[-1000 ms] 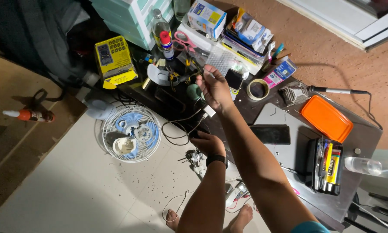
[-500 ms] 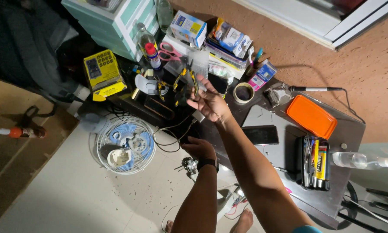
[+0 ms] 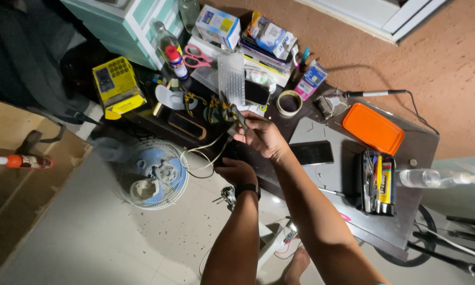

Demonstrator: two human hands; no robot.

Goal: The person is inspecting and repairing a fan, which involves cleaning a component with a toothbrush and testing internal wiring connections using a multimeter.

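Note:
My right hand (image 3: 262, 136) is over the front of the dark desk (image 3: 322, 177), shut on a small hand tool with yellow and black handles (image 3: 232, 112). My left hand (image 3: 236, 170), with a dark watch (image 3: 247, 189) on its wrist, is just below it at the desk's edge. Its fingers are curled around a white cable (image 3: 196, 154) that loops down from the tool's tip. What else the left palm holds is hidden.
A small fan (image 3: 155, 175) lies on the floor to the left. On the desk are a black phone (image 3: 312, 153), an orange lid (image 3: 373, 128), a tape roll (image 3: 288, 103), a tool tray (image 3: 378, 182), a yellow box (image 3: 117, 85), pink scissors (image 3: 195, 56) and a spray bottle (image 3: 439, 178).
My right hand has pulled back from the clutter at the rear of the desk, now holding the tool close to my left hand. The left hand has stayed at the desk's edge.

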